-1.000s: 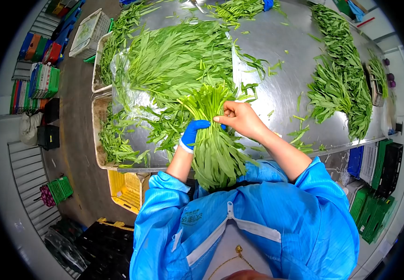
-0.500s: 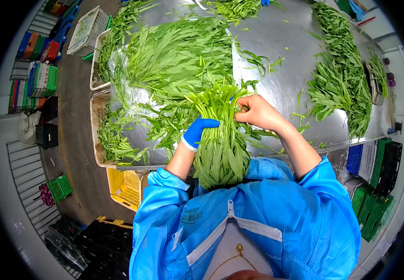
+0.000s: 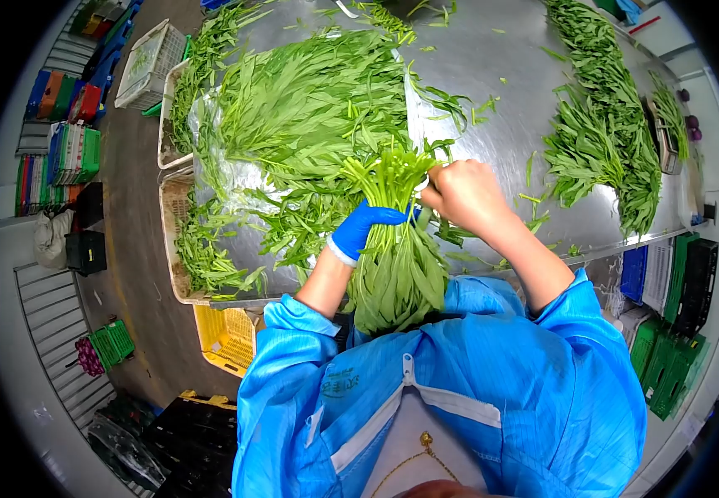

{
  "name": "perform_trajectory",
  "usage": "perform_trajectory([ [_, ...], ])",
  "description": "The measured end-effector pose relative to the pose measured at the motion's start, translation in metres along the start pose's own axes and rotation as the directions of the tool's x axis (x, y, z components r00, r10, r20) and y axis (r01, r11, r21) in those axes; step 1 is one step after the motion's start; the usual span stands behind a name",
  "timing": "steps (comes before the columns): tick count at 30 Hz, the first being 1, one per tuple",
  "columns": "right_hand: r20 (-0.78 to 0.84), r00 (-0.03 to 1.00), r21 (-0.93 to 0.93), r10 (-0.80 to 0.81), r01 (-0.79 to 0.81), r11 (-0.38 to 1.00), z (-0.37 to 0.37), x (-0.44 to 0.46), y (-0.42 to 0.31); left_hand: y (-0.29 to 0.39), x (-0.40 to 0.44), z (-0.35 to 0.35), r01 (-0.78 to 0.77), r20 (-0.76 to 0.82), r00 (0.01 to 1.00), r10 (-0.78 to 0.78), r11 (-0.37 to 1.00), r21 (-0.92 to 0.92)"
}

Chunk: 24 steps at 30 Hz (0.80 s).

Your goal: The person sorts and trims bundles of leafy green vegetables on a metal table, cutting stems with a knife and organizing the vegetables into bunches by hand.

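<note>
My left hand (image 3: 365, 229), in a blue glove, is wrapped round a bunch of water spinach (image 3: 397, 286). Its cut stems (image 3: 388, 173) point away from me and the leaves hang toward my jacket. My bare right hand (image 3: 469, 196) is closed in a fist at the right side of the stems. A small whitish bit shows by its fingertips, too small to name. Just beyond the bunch, a wide pile of water spinach (image 3: 310, 100) lies on the metal table (image 3: 492, 137), partly over clear plastic.
More greens (image 3: 600, 116) lie along the table's right side. White crates (image 3: 178, 274) with greens stand at its left edge, a yellow crate (image 3: 228, 336) below. Green crates (image 3: 662, 373) are stacked at right; a green basket (image 3: 110, 344) sits on the floor at left.
My right fist has moved slightly right and turned, knuckles more on top. My left hand has shifted a little right, its thumb further across the stems. Greens at the table's far end have moved.
</note>
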State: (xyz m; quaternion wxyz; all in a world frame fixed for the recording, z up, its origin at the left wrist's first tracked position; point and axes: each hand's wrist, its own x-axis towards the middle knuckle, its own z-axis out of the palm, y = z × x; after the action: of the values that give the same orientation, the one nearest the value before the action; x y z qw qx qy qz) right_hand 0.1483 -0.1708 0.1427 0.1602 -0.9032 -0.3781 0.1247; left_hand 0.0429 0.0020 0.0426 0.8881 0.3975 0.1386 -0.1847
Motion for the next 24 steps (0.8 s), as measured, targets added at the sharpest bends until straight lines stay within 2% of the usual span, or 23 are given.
perform_trajectory([
  [2, -0.101, 0.989, -0.048, 0.109, -0.114, 0.992, -0.005, 0.004, 0.006, 0.0, 0.002, -0.001, 0.001, 0.036, 0.999, 0.0, 1.0, -0.027],
  [4, -0.091, 0.99, 0.008, 0.107, -0.106, 0.994, -0.011, 0.001, 0.015, 0.003, 0.0, -0.004, 0.035, 0.126, 0.992, -0.027, 0.997, -0.069],
  [6, -0.11, 0.989, 0.046, 0.102, -0.097, 0.994, -0.012, 0.0, 0.022, -0.001, 0.0, -0.006, 0.023, 0.164, 0.986, 0.009, 0.981, -0.192],
  [7, -0.133, 0.976, 0.093, 0.172, -0.16, 0.983, -0.01, 0.001, 0.024, -0.006, 0.003, -0.014, 0.035, 0.171, 0.985, 0.003, 0.975, -0.218],
  [8, -0.14, 0.978, 0.095, 0.157, -0.145, 0.985, -0.01, 0.001, 0.024, -0.009, 0.005, -0.02, 0.046, 0.178, 0.984, -0.002, 0.969, -0.243],
  [9, -0.144, 0.979, 0.097, 0.143, -0.13, 0.987, -0.011, 0.001, 0.023, 0.0, 0.002, -0.006, -0.024, 0.073, 0.997, 0.036, 0.987, -0.156],
  [11, -0.13, 0.987, 0.141, 0.099, -0.08, 0.987, -0.008, 0.001, 0.019, 0.01, -0.002, 0.008, 0.021, 0.095, 0.995, -0.004, 0.983, -0.185],
  [13, -0.112, 0.991, 0.093, 0.067, -0.056, 0.994, -0.005, 0.002, 0.014, 0.006, 0.001, 0.01, 0.021, 0.113, 0.994, 0.004, 0.975, -0.223],
  [16, -0.061, 0.998, 0.03, 0.012, -0.01, 0.999, -0.005, 0.002, 0.013, 0.007, -0.002, 0.008, 0.119, 0.111, 0.989, -0.093, 0.958, -0.262],
  [19, -0.036, 0.999, 0.007, -0.039, 0.04, 0.999, -0.001, 0.001, 0.014, 0.005, -0.004, 0.002, 0.115, 0.149, 0.986, -0.069, 0.937, -0.328],
  [20, -0.033, 0.998, 0.003, -0.052, 0.053, 0.999, 0.0, 0.001, 0.016, 0.004, -0.003, 0.0, 0.101, 0.136, 0.989, -0.066, 0.957, -0.273],
  [22, -0.072, 0.993, 0.043, -0.094, 0.097, 0.994, 0.004, 0.001, 0.023, 0.005, -0.003, -0.001, 0.071, 0.109, 0.993, -0.054, 0.985, -0.158],
  [23, -0.092, 0.989, 0.064, -0.115, 0.121, 0.991, 0.005, 0.002, 0.027, 0.004, -0.003, 0.002, 0.102, 0.11, 0.991, -0.079, 0.97, -0.219],
  [24, -0.187, 0.982, 0.157, -0.004, 0.034, 0.987, 0.005, 0.004, 0.031, 0.007, -0.004, 0.005, 0.083, 0.113, 0.992, -0.06, 0.975, -0.208],
])
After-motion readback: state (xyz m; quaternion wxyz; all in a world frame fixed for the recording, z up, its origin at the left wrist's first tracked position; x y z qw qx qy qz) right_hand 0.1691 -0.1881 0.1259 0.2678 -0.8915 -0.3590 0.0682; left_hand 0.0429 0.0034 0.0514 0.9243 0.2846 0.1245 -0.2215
